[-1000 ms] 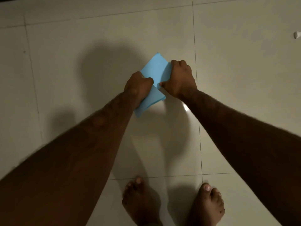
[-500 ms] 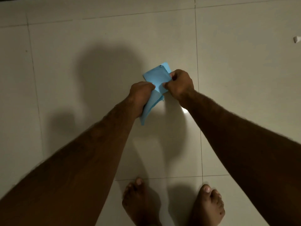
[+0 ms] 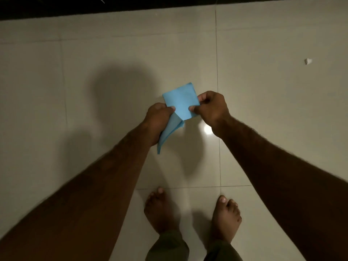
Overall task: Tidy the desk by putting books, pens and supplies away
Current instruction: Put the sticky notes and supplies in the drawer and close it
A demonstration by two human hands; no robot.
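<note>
A light blue cloth point(image 3: 181, 102) is held in the air above a pale tiled floor, folded over. My left hand point(image 3: 158, 119) grips its left edge, and a loose tail of the cloth hangs down beneath that fist. My right hand point(image 3: 211, 108) pinches the right edge between thumb and fingers. Both hands are close together at the middle of the view. No desk, books or pens are in sight.
My two bare feet point(image 3: 162, 211) stand on the tiles below the hands. A small white scrap point(image 3: 307, 61) lies on the floor at the far right. A dark band point(image 3: 131, 4) runs along the top edge.
The cloth has been folded smaller and its upper flap now lies flat and square between the hands. The view tilted up, and the dark band at the top came into sight.
</note>
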